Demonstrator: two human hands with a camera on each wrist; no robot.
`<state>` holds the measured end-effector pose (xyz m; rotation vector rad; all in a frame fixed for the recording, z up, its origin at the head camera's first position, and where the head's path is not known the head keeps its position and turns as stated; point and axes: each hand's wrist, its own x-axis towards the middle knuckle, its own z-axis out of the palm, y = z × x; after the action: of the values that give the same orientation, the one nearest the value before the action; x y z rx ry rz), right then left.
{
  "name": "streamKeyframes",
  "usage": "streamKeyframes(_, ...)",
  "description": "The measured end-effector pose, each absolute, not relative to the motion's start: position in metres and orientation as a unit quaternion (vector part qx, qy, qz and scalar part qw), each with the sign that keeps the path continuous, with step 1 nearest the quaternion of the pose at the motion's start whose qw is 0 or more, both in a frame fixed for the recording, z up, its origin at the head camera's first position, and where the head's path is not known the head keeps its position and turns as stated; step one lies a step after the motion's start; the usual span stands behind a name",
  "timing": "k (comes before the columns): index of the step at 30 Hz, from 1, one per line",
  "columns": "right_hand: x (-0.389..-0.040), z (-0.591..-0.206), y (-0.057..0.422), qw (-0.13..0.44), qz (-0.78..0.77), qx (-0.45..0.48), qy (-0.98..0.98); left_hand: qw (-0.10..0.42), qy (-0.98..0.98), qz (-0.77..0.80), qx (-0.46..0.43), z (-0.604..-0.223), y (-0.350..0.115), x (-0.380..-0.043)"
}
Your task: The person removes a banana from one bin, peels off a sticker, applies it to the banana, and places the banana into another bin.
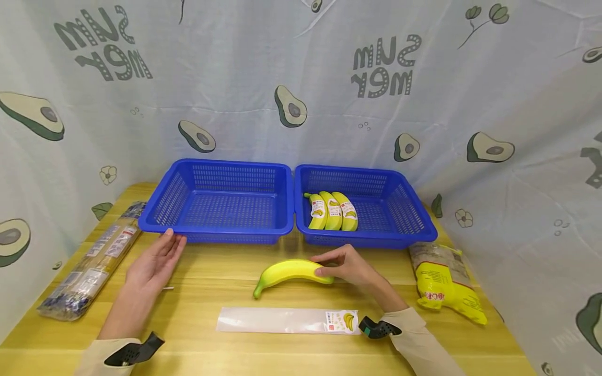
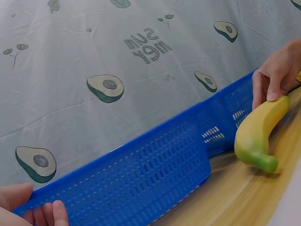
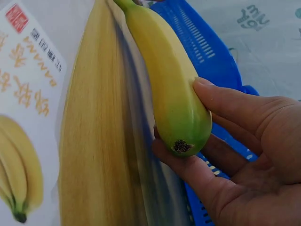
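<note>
My right hand [image 1: 345, 265] pinches the blunt end of a yellow banana [image 1: 289, 269] between thumb and fingers. The banana's green stem points left, and in the right wrist view its dark tip [image 3: 182, 146] faces the camera. My left hand [image 1: 154, 261] is at the near left corner of the left blue basket [image 1: 216, 230], its relaxed fingertips right at the rim. In front of the banana lies a clear strip [image 1: 273, 320] with a white banana label [image 1: 342, 321] at its right end.
The right blue basket [image 1: 371, 240] contains three labelled bananas [image 1: 333, 211] at its left side. A long wrapped package [image 1: 96, 261] lies at the table's left, a yellow plastic bag [image 1: 444, 282] at the right. A printed curtain [image 1: 235, 68] hangs behind the baskets.
</note>
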<state>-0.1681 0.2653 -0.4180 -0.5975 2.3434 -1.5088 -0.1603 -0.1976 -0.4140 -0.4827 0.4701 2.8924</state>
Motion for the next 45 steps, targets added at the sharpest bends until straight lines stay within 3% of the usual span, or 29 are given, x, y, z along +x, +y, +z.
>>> streamKeyframes(15, -0.168, -0.420, 0.269, 0.137, -0.511, -0.188, 0.827, 0.135, 0.452, 0.882, -0.003, -0.419, -0.136, -0.147)
streamKeyframes(22, -0.168, -0.421, 0.268, 0.142, -0.499, -0.200, 0.831, 0.180, 0.515, 0.837, 0.051, -0.421, -0.103, -0.136)
streamKeyframes(33, -0.171, -0.426, 0.270, 0.134, -0.491, -0.218, 0.833, 0.232, 0.647, 0.697, 0.206, -0.415, -0.044, -0.111)
streamKeyframes(45, -0.174, -0.422, 0.272, 0.136, -0.474, -0.225, 0.841, 0.196, 0.744, 0.577, 0.275, -0.417, 0.002, -0.102)
